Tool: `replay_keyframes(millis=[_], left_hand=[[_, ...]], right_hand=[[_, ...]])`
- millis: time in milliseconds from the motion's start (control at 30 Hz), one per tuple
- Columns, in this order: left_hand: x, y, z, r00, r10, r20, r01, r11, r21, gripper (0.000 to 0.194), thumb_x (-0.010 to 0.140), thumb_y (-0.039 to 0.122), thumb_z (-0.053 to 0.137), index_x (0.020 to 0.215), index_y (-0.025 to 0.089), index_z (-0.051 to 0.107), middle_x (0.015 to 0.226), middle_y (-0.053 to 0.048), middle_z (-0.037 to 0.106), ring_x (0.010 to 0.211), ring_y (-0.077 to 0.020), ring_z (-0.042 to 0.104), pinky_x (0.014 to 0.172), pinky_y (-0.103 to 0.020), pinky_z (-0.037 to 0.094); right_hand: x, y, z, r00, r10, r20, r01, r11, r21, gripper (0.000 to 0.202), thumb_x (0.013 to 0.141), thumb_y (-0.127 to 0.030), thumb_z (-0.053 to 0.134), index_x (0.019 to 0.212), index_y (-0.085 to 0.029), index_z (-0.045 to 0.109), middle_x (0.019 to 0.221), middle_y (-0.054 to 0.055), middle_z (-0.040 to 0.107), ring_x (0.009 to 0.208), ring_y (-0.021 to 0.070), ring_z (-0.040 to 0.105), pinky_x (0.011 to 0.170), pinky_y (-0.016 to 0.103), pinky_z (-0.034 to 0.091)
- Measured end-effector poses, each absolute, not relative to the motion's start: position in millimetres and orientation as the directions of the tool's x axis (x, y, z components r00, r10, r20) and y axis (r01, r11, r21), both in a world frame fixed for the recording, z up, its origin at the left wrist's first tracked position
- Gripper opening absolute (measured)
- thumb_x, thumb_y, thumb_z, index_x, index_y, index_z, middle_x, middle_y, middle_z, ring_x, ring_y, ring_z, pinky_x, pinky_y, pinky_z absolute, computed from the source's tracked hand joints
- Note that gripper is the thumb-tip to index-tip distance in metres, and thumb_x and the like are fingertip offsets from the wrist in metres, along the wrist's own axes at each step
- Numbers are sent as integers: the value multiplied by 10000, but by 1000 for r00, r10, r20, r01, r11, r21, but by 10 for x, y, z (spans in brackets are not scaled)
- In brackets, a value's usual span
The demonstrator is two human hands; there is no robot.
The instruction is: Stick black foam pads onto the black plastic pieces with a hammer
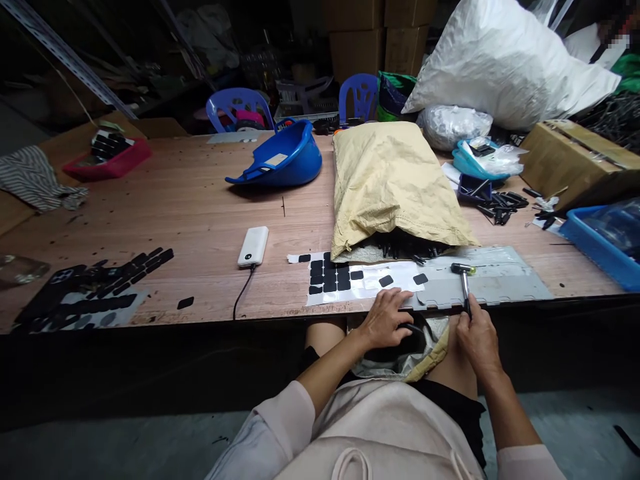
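Note:
My right hand (479, 338) is wrapped around the dark handle of a small hammer (465, 277). Its black and yellow head lies over the grey board (493, 280) at the table edge. My left hand (386, 320) is at the same edge, fingers bent, with a slim black piece (416, 328) between thumb and fingers, mostly hidden. Just beyond these fingers is a white backing sheet (370, 270) with black rounded pads (330, 275) on it. An open sack (430, 363) sits between my legs, under my left hand.
A large yellowish sack (400, 180) spilling black parts lies behind the sheet. Around it are a blue basin (290, 157), a white power bank (253, 247) with a cable, a blue tray (607, 247) and a cardboard box (580, 163). Black strips (100, 300) lie at the left.

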State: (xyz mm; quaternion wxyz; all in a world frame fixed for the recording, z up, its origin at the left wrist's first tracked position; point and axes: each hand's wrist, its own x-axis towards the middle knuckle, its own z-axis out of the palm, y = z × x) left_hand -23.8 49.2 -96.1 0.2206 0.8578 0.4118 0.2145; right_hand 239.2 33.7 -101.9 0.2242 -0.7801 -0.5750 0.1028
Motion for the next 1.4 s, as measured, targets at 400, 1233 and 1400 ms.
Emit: replay_keyframes(millis=[400,1233,1400], left_hand=[[301,1271,-594,122,992,31,752,-113,649,357,1013,372,591,1341,272,692,1078,-61,774,1044,-271,705,922,-393,553],[-223,1087,-946,294,941,169,621,-322,715,261,809,169,786,1047,226,697,1054,-48,709,1037,-247,634,974,-391,514],[-209,1095,-1021,198,957,213,594,-290,750,225,784,149,815,990,207,747,1006,-54,676,1033,-246,624,957,-382,521]], right_hand=[[2325,338,-958,346,938,35,819,-284,-498,636,999,-323,422,1599,-158,549,1175,147,666,1016,277,656,851,361,515],[2372,352,-1048,352,934,58,795,-265,-546,651,974,-344,451,1594,-179,561,1150,144,703,1009,280,673,880,380,538],[2488,364,-1090,310,944,117,735,-159,-659,675,910,-428,554,1531,-168,611,1162,143,754,986,288,688,917,426,569]])
